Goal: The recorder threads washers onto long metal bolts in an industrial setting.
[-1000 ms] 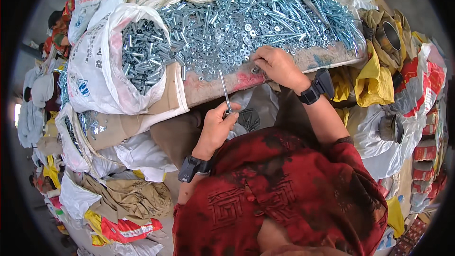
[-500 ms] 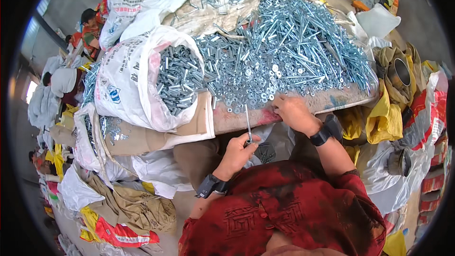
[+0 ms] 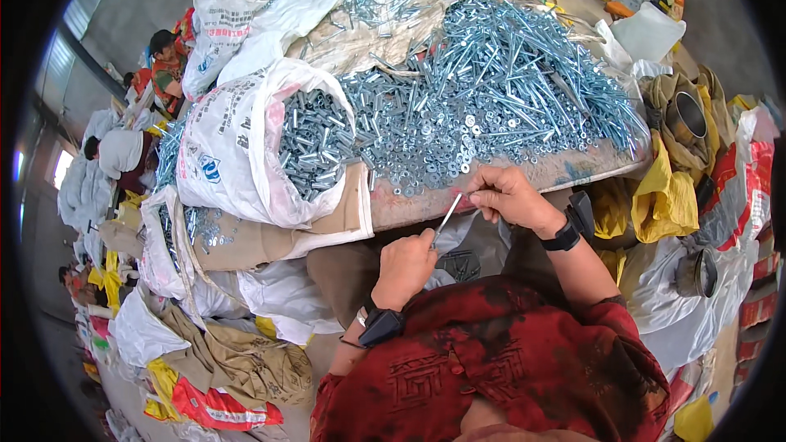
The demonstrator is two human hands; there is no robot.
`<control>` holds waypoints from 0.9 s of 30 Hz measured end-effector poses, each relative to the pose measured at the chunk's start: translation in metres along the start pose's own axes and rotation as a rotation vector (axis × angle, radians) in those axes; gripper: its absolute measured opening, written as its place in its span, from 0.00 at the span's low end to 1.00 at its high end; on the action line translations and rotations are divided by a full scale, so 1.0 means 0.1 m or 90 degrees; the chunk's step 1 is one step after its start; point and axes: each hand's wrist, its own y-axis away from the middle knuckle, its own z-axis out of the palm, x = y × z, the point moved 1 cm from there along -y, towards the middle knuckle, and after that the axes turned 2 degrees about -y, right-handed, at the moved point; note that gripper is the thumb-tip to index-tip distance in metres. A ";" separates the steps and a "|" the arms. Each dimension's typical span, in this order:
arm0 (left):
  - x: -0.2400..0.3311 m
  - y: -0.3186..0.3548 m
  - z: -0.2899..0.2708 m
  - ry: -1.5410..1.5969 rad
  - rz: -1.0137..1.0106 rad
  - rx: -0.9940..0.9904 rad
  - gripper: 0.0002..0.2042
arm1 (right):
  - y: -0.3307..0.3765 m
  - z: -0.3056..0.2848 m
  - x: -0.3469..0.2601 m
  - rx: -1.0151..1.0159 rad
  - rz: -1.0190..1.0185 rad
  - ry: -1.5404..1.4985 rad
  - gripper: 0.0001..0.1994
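Note:
My left hand (image 3: 407, 268) is closed around the lower end of a long metal bolt (image 3: 447, 214), which tilts up and to the right. At the bolt's upper tip, my right hand (image 3: 516, 203) has its thumb and forefinger pinched together. Whatever lies between those fingertips is too small to make out. Loose washers (image 3: 442, 160) lie scattered on the padded work surface (image 3: 409, 206) just beyond both hands. Behind them rises a heap of long bolts (image 3: 524, 57). A white woven sack (image 3: 233, 147) on the left spills short metal sleeves (image 3: 315, 143).
Metal pots (image 3: 686, 119) sit at the right among yellow and brown bags (image 3: 665, 205). Empty-looking sacks (image 3: 237, 352) lie on the floor at lower left. Other people (image 3: 166, 69) sit farther off at the left. A stained cloth (image 3: 368, 29) lies among the bolts.
My right hand has left the washers at the surface's edge and come to the bolt's tip. The bolt, upright before, now leans to the right in my left hand.

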 end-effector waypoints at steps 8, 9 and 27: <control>0.12 -0.04 0.03 -0.055 0.094 0.007 0.08 | 0.25 -0.11 -0.15 0.019 -0.002 -0.082 0.03; 0.12 -0.04 0.02 -0.060 0.100 0.003 0.08 | 0.25 -0.11 -0.14 -0.023 0.008 -0.067 0.03; 0.06 -0.37 0.18 0.558 -0.114 -0.197 0.09 | -0.10 -0.84 0.55 0.415 -0.159 0.417 0.10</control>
